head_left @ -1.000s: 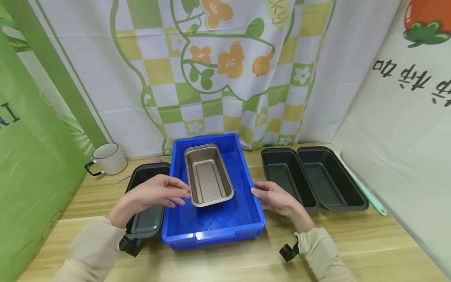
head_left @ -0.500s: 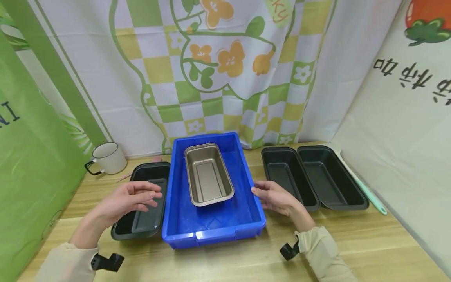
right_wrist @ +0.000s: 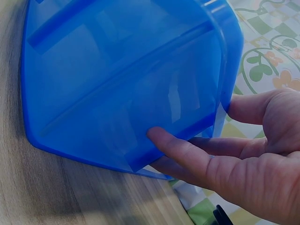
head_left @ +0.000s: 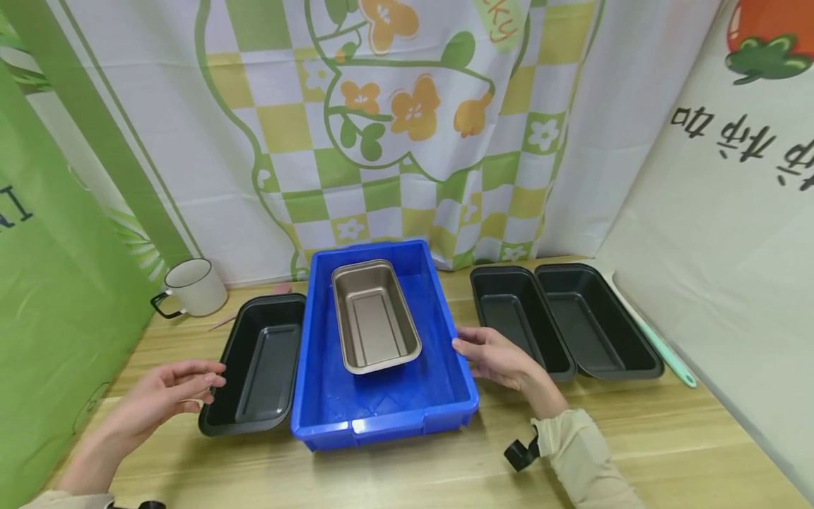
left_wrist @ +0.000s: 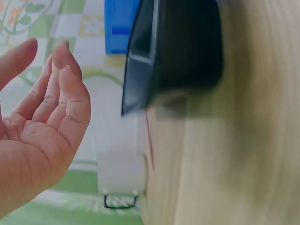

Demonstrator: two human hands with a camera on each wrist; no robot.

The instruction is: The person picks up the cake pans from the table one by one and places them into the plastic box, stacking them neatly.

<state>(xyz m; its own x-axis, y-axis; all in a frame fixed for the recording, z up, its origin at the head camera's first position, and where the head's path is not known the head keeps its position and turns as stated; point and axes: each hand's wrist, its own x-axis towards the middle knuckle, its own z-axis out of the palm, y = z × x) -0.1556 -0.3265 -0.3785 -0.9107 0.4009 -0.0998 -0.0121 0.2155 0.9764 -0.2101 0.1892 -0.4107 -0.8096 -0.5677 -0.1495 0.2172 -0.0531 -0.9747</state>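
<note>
My right hand [head_left: 502, 359] grips the right wall of a blue plastic bin [head_left: 381, 403]. Its thumb lies at the rim, and in the right wrist view the fingers [right_wrist: 176, 147] press against the bin's outer side. Inside the bin sits a gold-brown loaf pan [head_left: 376, 326]. My left hand [head_left: 159, 399] hovers at the left, holding nothing, with relaxed fingers near the edge of a black loaf pan [head_left: 270, 375]. Seen from the left wrist, that hand's palm and fingers are spread beside the black pan's end.
Right of the bin stand two more black loaf pans, one narrower [head_left: 509, 314] and one wider [head_left: 591, 325]. A mint-handled spatula [head_left: 668, 353] lies beside them. At the back left are a white mug [head_left: 197, 290] and a thin pink item [head_left: 222, 322]. Patterned cloth hangs behind.
My left hand has moved left and down, away from the bin and across the left black pan. The right hand keeps its hold, and the gold-brown pan stays where it was.
</note>
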